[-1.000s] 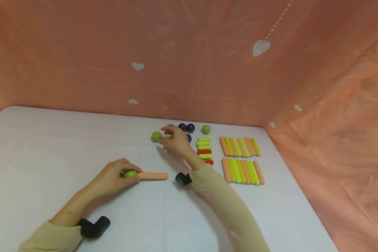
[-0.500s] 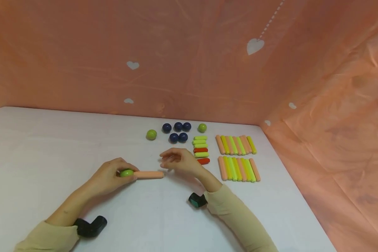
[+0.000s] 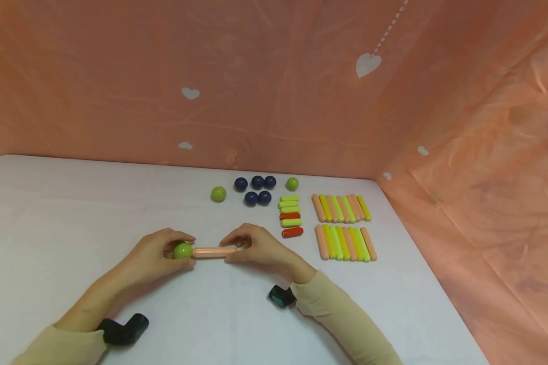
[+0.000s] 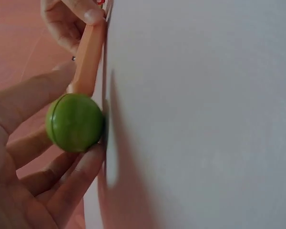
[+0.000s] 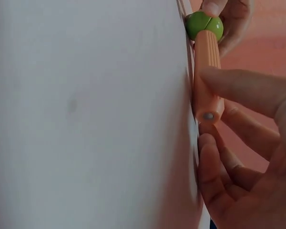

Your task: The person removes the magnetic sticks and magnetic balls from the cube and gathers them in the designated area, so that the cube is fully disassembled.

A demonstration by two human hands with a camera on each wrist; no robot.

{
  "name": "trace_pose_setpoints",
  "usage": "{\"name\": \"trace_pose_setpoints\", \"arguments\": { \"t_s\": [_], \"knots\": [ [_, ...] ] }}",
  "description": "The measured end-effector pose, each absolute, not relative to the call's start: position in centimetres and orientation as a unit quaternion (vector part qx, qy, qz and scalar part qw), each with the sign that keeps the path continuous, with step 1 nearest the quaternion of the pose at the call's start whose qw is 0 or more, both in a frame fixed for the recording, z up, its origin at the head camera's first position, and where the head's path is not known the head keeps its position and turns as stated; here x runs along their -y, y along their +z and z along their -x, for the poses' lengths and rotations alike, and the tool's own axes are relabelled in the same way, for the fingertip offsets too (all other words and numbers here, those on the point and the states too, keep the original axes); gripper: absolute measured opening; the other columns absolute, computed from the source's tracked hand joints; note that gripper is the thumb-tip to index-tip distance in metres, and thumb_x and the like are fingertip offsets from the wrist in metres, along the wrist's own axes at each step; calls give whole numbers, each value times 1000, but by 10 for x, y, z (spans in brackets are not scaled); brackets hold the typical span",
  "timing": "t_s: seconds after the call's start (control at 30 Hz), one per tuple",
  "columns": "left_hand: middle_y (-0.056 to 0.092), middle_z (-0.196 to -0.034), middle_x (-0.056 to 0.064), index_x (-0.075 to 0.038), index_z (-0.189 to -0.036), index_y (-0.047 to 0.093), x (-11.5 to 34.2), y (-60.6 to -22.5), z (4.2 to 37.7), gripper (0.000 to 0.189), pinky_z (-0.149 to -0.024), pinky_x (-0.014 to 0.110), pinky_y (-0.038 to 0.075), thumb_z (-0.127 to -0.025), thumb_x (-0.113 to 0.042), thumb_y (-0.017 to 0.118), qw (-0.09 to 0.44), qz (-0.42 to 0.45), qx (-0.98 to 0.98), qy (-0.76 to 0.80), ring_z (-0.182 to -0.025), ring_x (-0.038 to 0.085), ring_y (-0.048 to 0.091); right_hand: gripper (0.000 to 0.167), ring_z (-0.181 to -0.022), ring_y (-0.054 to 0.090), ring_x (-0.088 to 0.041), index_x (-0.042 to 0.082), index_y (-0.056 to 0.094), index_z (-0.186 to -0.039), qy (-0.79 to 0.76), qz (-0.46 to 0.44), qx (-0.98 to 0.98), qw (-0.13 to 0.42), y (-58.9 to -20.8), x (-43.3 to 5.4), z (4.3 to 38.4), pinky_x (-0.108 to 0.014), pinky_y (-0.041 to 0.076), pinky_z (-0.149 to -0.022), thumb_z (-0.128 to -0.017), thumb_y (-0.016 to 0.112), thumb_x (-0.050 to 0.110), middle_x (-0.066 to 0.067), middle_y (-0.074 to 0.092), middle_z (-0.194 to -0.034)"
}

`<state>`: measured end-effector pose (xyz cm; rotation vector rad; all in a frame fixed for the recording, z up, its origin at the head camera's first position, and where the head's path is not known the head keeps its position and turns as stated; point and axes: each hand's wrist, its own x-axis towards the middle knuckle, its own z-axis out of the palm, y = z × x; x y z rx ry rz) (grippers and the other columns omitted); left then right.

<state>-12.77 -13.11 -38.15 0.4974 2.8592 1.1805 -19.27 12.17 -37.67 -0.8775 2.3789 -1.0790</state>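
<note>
A peach stick (image 3: 212, 252) with a metal dot in its end face lies joined or touching end to end with a green ball (image 3: 182, 251). In the head view, my left hand (image 3: 152, 255) is around the ball, thumb and fingers spread to either side of it. One left fingertip lies against or very close to the ball (image 4: 75, 122) in the left wrist view. With thumb and fingers, my right hand (image 3: 260, 247) grips the far end of the stick. The right thumb presses along the stick (image 5: 207, 95) in the right wrist view.
Several dark blue balls (image 3: 258, 182) lie at the back, between one green ball (image 3: 218, 193) and another green ball (image 3: 292, 184). Short lime and red sticks (image 3: 292, 232) form a column. Long peach, yellow and lime sticks (image 3: 345, 243) lie in two rows at right.
My right hand has come back from the balls at the rear and taken hold of the stick's free end. The left fingers have spread wider around the ball.
</note>
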Motion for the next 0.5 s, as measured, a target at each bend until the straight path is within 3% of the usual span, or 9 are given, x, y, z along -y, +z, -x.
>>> {"name": "trace_pose_setpoints", "arguments": {
  "t_s": [0.17, 0.5],
  "knots": [
    [69, -101, 8, -4, -109, 67, 136, -378, 123, 41, -79, 46, 53, -75, -23, 81, 12, -144, -907, 395, -93, 27, 65, 28, -85, 53, -9, 12, 73, -109, -375, 319, -851, 184, -376, -119, 191, -16, 43, -72, -81, 78, 13, 0, 65, -97],
    [72, -98, 8, -6, -105, 71, 139, -376, 122, 35, -87, 59, 44, -77, -25, 80, 19, -126, -908, 398, -103, 37, 62, 28, -84, 54, -2, 9, 74, -109, -368, 335, -849, 178, -379, -120, 189, -15, 45, -74, -82, 76, 12, -3, 72, -98]
  ]
}}
